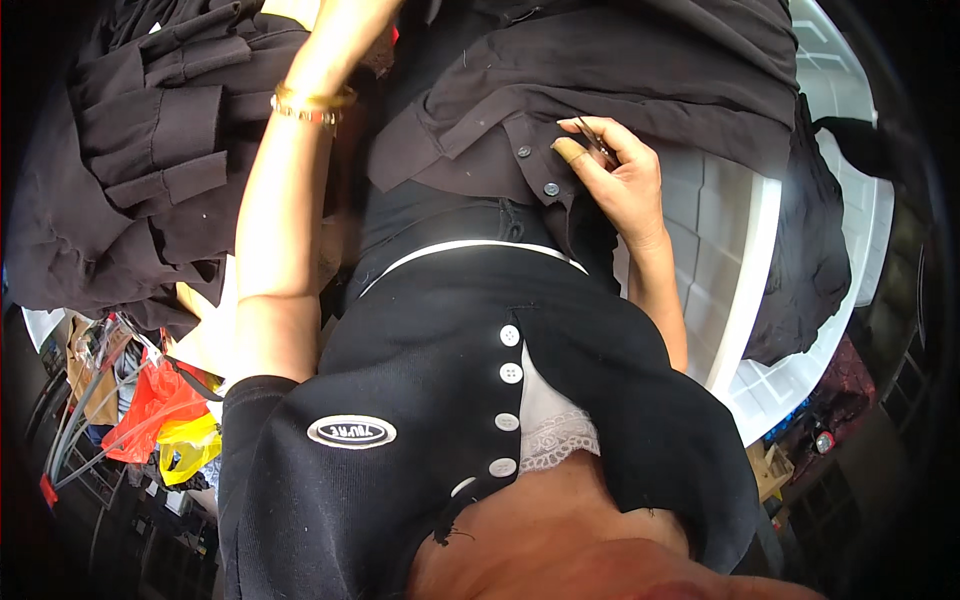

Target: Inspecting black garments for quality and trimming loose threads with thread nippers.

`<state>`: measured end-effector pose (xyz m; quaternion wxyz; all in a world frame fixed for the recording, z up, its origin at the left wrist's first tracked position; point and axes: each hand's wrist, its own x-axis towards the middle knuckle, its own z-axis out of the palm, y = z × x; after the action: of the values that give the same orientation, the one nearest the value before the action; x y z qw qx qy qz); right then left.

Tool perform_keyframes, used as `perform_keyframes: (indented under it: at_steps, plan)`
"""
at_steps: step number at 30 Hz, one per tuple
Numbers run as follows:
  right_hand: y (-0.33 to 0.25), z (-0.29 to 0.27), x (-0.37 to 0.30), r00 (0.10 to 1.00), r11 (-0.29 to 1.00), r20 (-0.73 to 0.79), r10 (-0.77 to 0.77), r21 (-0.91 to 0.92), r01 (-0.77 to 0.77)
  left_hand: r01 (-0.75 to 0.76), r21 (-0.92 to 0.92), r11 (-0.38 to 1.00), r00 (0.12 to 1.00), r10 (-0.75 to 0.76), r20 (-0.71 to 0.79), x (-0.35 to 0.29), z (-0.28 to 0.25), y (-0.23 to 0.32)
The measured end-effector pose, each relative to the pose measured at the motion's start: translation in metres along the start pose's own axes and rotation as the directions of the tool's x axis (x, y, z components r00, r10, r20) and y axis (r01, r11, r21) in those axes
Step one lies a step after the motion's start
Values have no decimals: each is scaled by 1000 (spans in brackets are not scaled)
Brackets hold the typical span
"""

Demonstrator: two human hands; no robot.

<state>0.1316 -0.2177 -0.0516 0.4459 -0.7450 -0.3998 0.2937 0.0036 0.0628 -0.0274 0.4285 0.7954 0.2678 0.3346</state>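
A dark brown buttoned garment (660, 70) lies across my lap, with two buttons showing near its lower edge. My right hand (625, 180) is at this edge, its fingers closed around a small dark metal tool that looks like thread snips (596, 142). A tan wrap covers the tip of the right thumb. My left hand (352, 22) reaches to the top edge of the picture, with bracelets on its wrist; its fingers are out of sight. Close beside the left forearm is a heap of dark garments (150, 150).
To the right stands a white plastic crate (745, 270), and beyond it another white container (855, 290) has dark cloth (800, 260) in it. At lower left are a red plastic bag (150, 405), a yellow bag (190, 445) and a metal rack (80, 430).
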Motion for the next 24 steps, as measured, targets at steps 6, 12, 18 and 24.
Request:
perform_keyframes:
  at_steps: [6, 12, 18, 24]
  plan:
    - [-6, 3, 4, 998, 998, -57, -26, 55, 29, 29, -26, 999, 998, -31, -52, 27, -8, 4]
    - [-10, 8, 23, 994, 988, -97, -42, 147, 56, 48, -53, 997, 992, -54, -116, 35, -23, 6]
    - [-12, 37, 60, 977, 968, -191, -91, 214, 131, 88, -117, 989, 980, -107, -167, 26, -35, 16]
    - [-22, 46, 69, 966, 952, -227, -121, 249, 177, 112, -182, 977, 967, -150, -206, 8, -38, 32]
